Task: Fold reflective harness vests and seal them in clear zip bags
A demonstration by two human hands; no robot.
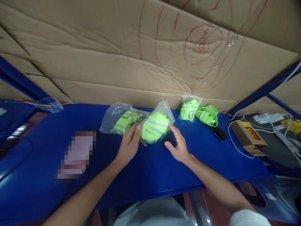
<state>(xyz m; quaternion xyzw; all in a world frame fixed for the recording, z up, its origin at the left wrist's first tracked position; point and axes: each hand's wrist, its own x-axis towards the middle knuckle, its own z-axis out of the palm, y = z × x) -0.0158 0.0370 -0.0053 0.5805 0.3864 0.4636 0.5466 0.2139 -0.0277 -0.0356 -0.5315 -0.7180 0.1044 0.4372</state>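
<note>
My left hand [130,141] grips the left edge of a clear plastic bag with a folded neon-yellow reflective strap [155,127] inside, lifted above the blue table. Thumb and fingers are closed on the bag. My right hand [178,145] is at the bag's right side, thumb and fingers apart, with the fingertips at or just beside the plastic. Behind my left hand lies another clear bag [109,117] around a second neon strap [127,121]. Farther back on the right stands a third bagged strap [190,110], beside a loose neon strap [208,115].
Below the loose strap lies a black phone [218,133]. An open cardboard box [250,139] and white cables [235,145] occupy the right end. A pixelated flat item [78,153] rests on the blue table [145,175] at left. A cardboard wall [105,62] closes off the back.
</note>
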